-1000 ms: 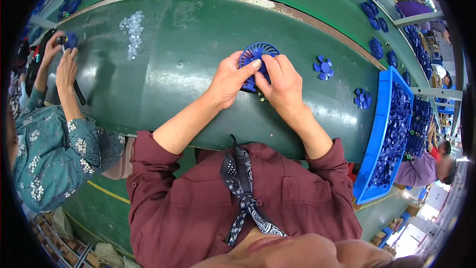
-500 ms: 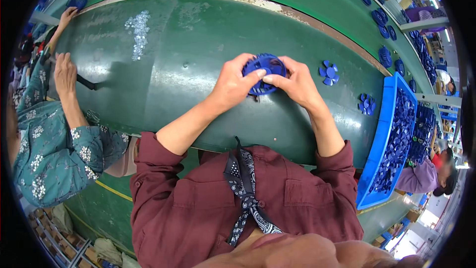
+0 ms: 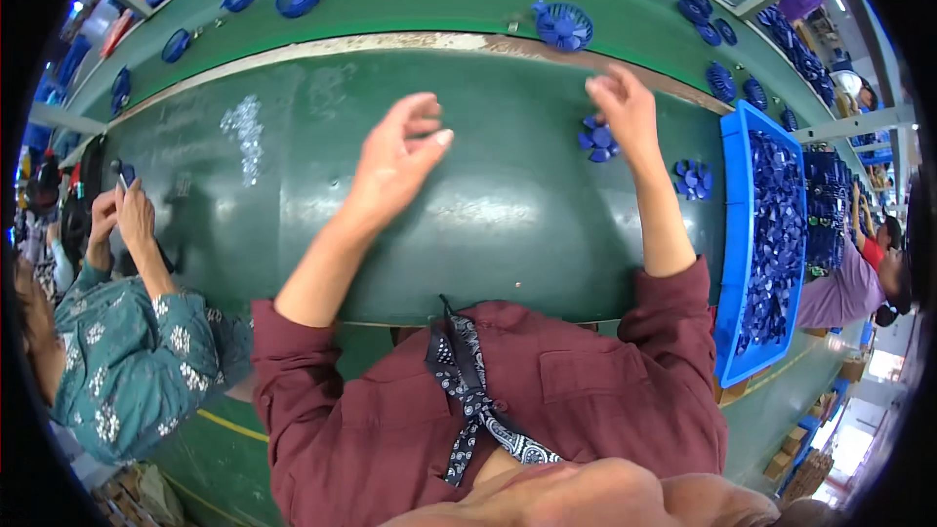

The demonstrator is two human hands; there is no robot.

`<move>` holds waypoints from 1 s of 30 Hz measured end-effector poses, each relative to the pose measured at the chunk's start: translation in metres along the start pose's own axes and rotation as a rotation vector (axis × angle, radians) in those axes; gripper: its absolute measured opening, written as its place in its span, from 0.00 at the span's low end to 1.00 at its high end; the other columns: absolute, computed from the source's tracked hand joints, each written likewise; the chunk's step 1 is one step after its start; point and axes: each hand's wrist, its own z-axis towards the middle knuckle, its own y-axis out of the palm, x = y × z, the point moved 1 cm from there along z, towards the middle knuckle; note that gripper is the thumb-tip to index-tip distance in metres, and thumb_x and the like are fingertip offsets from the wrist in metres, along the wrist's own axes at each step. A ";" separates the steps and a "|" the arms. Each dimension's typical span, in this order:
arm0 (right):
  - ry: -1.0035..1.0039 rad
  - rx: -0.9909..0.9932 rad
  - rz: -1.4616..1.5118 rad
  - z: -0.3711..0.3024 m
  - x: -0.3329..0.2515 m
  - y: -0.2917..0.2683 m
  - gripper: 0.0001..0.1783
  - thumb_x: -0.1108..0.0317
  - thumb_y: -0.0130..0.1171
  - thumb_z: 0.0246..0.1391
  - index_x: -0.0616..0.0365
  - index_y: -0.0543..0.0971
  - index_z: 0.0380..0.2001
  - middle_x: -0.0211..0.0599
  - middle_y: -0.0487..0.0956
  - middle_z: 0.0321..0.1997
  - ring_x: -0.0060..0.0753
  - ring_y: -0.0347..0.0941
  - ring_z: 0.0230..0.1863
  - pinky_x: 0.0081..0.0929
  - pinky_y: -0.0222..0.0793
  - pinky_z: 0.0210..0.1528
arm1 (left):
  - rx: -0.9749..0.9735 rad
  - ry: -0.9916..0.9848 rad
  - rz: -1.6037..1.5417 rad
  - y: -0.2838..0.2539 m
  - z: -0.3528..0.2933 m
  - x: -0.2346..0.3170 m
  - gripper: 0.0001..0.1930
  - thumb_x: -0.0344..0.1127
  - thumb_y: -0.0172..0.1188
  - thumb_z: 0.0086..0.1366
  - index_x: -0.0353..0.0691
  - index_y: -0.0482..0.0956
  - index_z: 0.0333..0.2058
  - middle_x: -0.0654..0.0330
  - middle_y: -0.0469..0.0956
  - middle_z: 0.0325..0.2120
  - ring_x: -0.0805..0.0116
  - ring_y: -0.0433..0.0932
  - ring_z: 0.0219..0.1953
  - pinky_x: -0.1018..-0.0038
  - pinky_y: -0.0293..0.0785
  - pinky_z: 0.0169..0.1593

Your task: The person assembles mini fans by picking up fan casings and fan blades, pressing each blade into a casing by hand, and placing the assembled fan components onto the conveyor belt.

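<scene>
At centre frame, left hand [image 3: 395, 158] half open, empty, right hand [image 3: 628, 117] loosely curled, empty, near a blue fan blade [image 3: 598, 141] right of centre, a blue fan cage [image 3: 564, 29] at upper centre.

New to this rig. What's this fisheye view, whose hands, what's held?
No robot here: a person works bare-handed, and a wide camera on their head looks down, so straight edges bend. Picture left is their left. The left hand hovers over the green table, visibly holding nothing. The right hand also shows nothing held; it's near a blue fan wheel, though contact is unclear. On the table are a second fan wheel and clear small pieces. A blue tray of blue parts stands at right.
</scene>
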 end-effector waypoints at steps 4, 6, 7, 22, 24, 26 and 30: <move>-0.321 -0.128 -0.747 -0.044 0.019 -0.030 0.23 0.64 0.66 0.45 0.56 0.77 0.46 0.44 0.77 0.36 0.44 0.74 0.35 0.36 0.71 0.40 | 0.271 0.289 0.590 -0.067 0.096 -0.027 0.27 0.35 0.61 0.57 0.34 0.67 0.55 0.43 0.71 0.46 0.48 0.74 0.47 0.61 0.71 0.52; -0.274 -0.177 -0.795 -0.057 0.013 -0.024 0.22 0.64 0.65 0.46 0.54 0.77 0.47 0.45 0.75 0.38 0.50 0.74 0.38 0.40 0.71 0.41 | 0.414 0.355 0.928 -0.109 0.152 -0.056 0.28 0.33 0.62 0.56 0.33 0.66 0.54 0.43 0.70 0.50 0.44 0.68 0.54 0.57 0.66 0.56; -0.205 -0.190 -0.794 -0.059 0.014 -0.019 0.22 0.64 0.65 0.47 0.53 0.77 0.47 0.45 0.75 0.39 0.52 0.74 0.38 0.42 0.71 0.41 | 0.449 0.314 1.004 -0.123 0.171 -0.066 0.28 0.32 0.61 0.55 0.32 0.66 0.54 0.43 0.70 0.50 0.43 0.68 0.54 0.57 0.65 0.57; -0.245 -0.211 -0.663 -0.067 0.018 -0.005 0.21 0.68 0.64 0.48 0.56 0.75 0.47 0.45 0.73 0.37 0.52 0.73 0.37 0.39 0.71 0.39 | -0.047 0.535 1.076 -0.033 0.094 -0.019 0.08 0.28 0.59 0.54 0.37 0.77 0.35 0.54 0.75 0.33 0.52 0.72 0.38 0.61 0.71 0.42; -0.307 -0.212 -0.583 -0.069 0.013 -0.002 0.21 0.68 0.65 0.47 0.57 0.76 0.46 0.43 0.73 0.34 0.45 0.72 0.32 0.35 0.70 0.35 | -0.209 0.479 1.083 -0.022 0.040 -0.007 0.05 0.28 0.57 0.54 0.39 0.76 0.32 0.55 0.74 0.30 0.53 0.72 0.38 0.61 0.71 0.42; -0.299 -0.178 -0.471 -0.072 0.003 0.006 0.19 0.69 0.66 0.47 0.59 0.77 0.44 0.38 0.72 0.30 0.29 0.66 0.23 0.26 0.66 0.30 | -0.352 0.453 1.025 -0.019 0.010 -0.011 0.10 0.26 0.62 0.51 0.38 0.77 0.35 0.57 0.73 0.32 0.53 0.71 0.38 0.64 0.71 0.43; -0.318 -0.165 -0.369 -0.092 -0.019 0.005 0.20 0.70 0.65 0.47 0.57 0.76 0.45 0.36 0.71 0.30 0.28 0.68 0.21 0.28 0.68 0.27 | -0.287 0.455 0.685 -0.024 -0.002 0.012 0.18 0.30 0.63 0.56 0.38 0.75 0.47 0.54 0.76 0.43 0.56 0.73 0.46 0.66 0.71 0.49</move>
